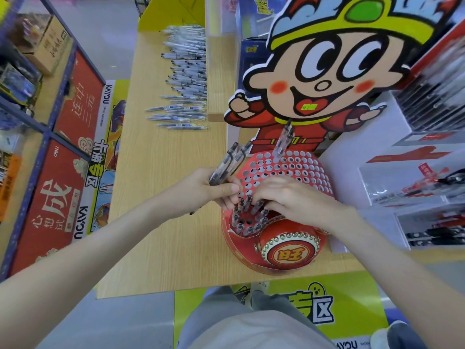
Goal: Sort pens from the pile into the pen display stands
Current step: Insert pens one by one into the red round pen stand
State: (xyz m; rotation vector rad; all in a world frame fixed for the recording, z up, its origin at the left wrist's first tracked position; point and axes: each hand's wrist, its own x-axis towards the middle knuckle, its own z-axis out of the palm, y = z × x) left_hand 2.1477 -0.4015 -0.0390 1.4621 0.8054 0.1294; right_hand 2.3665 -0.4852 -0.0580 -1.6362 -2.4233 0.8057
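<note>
A red pen display stand (297, 170) with many round holes stands on the wooden table, under a cartoon-figure cardboard cutout. Several pens (247, 220) stand in its front holes, and one pen (283, 142) stands at the back. My left hand (211, 187) grips a small bunch of clear black pens (227, 165), tips pointing up and away. My right hand (289, 197) is over the front holes, fingers curled on a pen (258, 206) there. A long pile of pens (183, 79) lies on the table farther away.
The wooden table (161, 197) runs away from me, with a raised wooden ledge (219, 76) beside the pile. A blue shelf with red boxes (63, 172) stands at the left. White shelves with clear pen boxes (422, 185) are at the right. My legs are below.
</note>
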